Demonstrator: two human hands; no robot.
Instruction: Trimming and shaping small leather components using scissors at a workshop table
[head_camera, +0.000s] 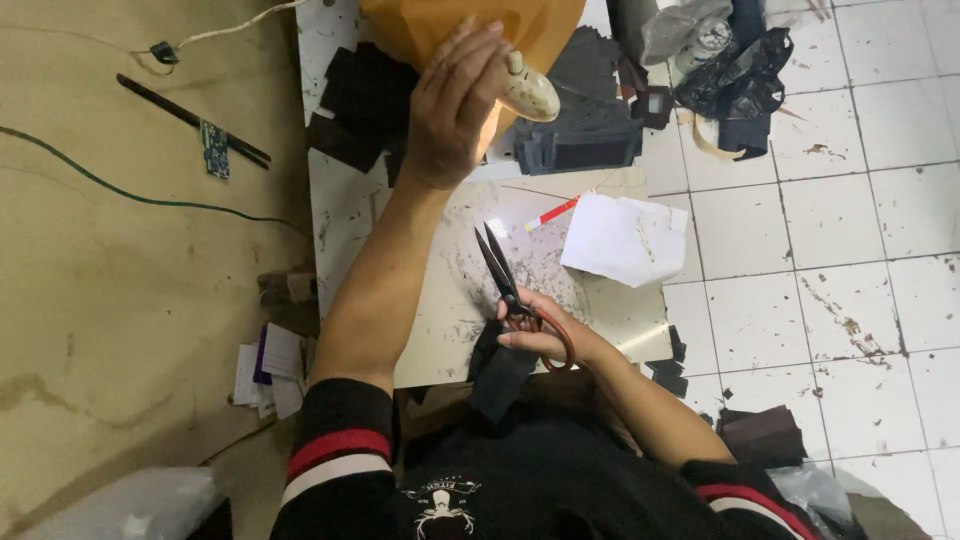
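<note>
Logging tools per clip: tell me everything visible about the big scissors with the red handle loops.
The large scissors with dark metal blades and red handle loops are held in the person's right hand, fingers through the loops. The long, pointed blades are slightly parted and point up and away from the body. They hover above, or rest on, the scuffed pale cutting board; which one cannot be told. A dark fabric piece lies just below the hand.

Surface: scuffed pale work board (610, 320) | on it: white paper sheet (625, 238), red-and-white marker (551, 214), dark fabric pieces (585, 125) piled at far edge | below: white tiled floor (850, 260), dark scraps (762, 432) scattered
</note>
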